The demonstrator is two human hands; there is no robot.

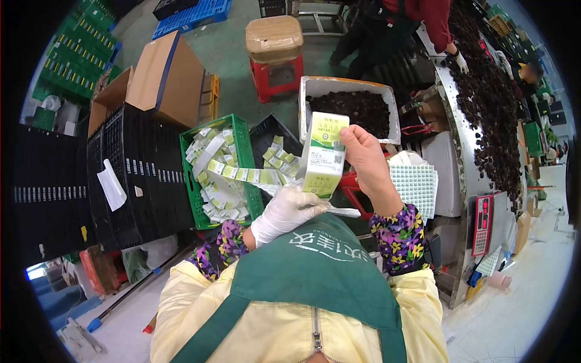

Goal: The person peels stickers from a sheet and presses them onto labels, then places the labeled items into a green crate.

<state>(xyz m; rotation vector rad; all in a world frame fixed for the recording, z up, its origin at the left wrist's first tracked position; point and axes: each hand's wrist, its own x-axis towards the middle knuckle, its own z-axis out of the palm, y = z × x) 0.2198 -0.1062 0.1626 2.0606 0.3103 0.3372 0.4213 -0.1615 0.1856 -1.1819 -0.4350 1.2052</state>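
My right hand (368,164), bare, pinches the upper right edge of a green-and-white printed label strip (325,158) between thumb and fingers. My left hand (289,213), in a white glove, is closed on the strip's lower end. A ribbon of joined labels (242,173) trails leftward from my left hand over a green crate (243,130). Inside that crate lie many small green-and-white packets (221,196) and pale strips. More such packets (280,158) sit in a black crate (289,126) behind my hands.
A white tub (348,83) of dark pieces stands ahead, near a red stool (284,75). Sheets of small stickers (414,184) lie to my right, beside a long table (451,115) with a red scale (482,225). Black crates (130,175) stand left. A person (417,18) works at the table.
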